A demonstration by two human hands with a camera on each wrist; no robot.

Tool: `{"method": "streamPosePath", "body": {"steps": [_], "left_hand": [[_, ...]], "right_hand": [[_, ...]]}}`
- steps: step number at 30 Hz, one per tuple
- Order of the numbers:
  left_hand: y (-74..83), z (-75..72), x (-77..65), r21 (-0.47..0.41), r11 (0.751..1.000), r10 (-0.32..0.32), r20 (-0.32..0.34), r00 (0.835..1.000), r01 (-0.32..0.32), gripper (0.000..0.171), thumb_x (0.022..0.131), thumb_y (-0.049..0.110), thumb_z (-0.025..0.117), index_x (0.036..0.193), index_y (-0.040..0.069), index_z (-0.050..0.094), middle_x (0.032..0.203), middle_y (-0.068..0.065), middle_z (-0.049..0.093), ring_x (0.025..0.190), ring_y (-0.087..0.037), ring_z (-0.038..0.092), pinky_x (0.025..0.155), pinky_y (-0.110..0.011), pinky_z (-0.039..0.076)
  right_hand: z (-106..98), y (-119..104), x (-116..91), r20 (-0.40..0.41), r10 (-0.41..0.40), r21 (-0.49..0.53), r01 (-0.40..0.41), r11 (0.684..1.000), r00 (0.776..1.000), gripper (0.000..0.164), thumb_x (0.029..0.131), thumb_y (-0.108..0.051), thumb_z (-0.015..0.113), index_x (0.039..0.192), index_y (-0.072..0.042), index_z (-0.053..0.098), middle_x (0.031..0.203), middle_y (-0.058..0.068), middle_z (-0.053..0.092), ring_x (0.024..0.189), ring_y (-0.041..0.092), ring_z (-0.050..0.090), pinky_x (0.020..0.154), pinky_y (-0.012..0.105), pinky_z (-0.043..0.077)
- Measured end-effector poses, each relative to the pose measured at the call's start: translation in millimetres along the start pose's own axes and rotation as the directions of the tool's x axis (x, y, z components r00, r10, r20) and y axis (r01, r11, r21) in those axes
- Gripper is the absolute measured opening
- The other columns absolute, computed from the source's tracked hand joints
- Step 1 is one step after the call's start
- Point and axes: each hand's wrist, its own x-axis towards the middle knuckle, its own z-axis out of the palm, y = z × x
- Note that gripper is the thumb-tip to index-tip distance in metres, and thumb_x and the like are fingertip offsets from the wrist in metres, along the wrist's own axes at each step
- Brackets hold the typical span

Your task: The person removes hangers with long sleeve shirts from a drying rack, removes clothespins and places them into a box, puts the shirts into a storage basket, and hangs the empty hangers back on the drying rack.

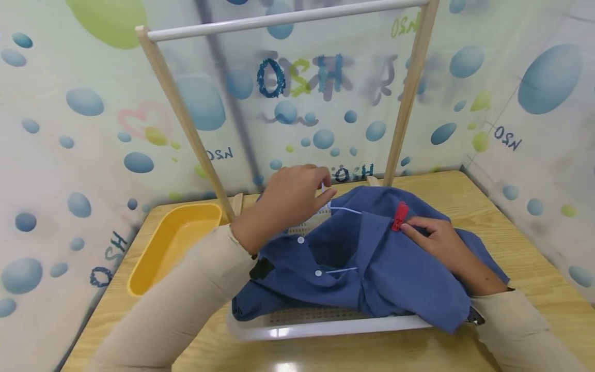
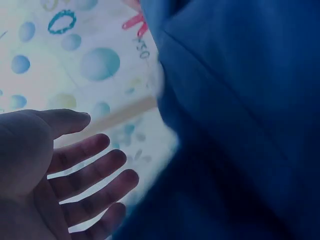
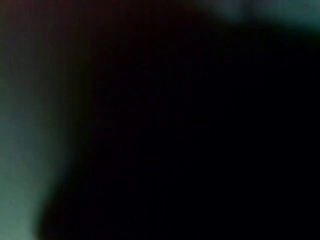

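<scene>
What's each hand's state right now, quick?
Left hand: open, fingers loosely curved, holding nothing.
Right hand: closed, pinching the small red plastic clip.

Left hand (image 1: 294, 195) is relaxed; right hand (image 1: 439, 242) pinches.

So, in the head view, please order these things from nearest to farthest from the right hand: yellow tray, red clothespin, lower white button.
1. Red clothespin, held by the right hand.
2. Lower white button, left of that hand.
3. Yellow tray, far left.
</scene>
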Motion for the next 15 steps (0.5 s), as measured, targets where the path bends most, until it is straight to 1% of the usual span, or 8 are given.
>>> {"method": "streamPosePath", "body": {"steps": [4,7,11,15], "left_hand": [[15.3,8.2,20.8,-0.050,0.998,0.028,0.069,0.997,-0.025,0.023,0.100,0.039,0.059,0.109,0.020,0.069,0.098,0.005,0.070,0.085,-0.010,0.063,0.074,-0.030,0.053],[27.4,15.1,33.8,-0.113,0.993,0.047,0.123,0.991,-0.033,0.023,0.101,0.037,0.057,0.113,0.020,0.069,0.098,0.006,0.069,0.085,-0.009,0.062,0.076,-0.029,0.053],[41.8,27.1,47.7,-0.187,0.981,0.083,0.181,0.980,-0.048,0.027,0.103,0.036,0.053,0.119,0.020,0.068,0.100,0.006,0.069,0.085,-0.008,0.062,0.080,-0.029,0.053],[52.7,39.6,58.7,-0.229,0.970,0.134,0.223,0.965,-0.082,0.032,0.104,0.040,0.050,0.123,0.020,0.066,0.106,0.006,0.070,0.088,-0.007,0.064,0.080,-0.029,0.053]], "right_hand": [[0,0,1,0.007,0.014,0.006,-0.014,1.000,1.000,0.014,0.099,-0.019,0.063,0.099,-0.012,0.075,0.091,0.005,0.072,0.078,0.002,0.058,0.069,0.015,0.047],[1,1,1,0.002,0.011,0.003,-0.011,1.000,1.000,0.013,0.098,-0.018,0.065,0.100,-0.011,0.076,0.093,0.006,0.073,0.079,0.000,0.059,0.070,0.014,0.047],[1,4,1,-0.004,-0.014,0.010,0.014,1.000,1.000,0.012,0.097,-0.016,0.065,0.099,-0.011,0.076,0.092,0.006,0.073,0.077,0.000,0.061,0.069,0.014,0.048],[1,6,2,0.003,-0.030,0.009,0.030,1.000,1.000,0.013,0.098,-0.015,0.064,0.099,-0.011,0.076,0.091,0.005,0.073,0.077,0.000,0.061,0.068,0.015,0.049]]}}
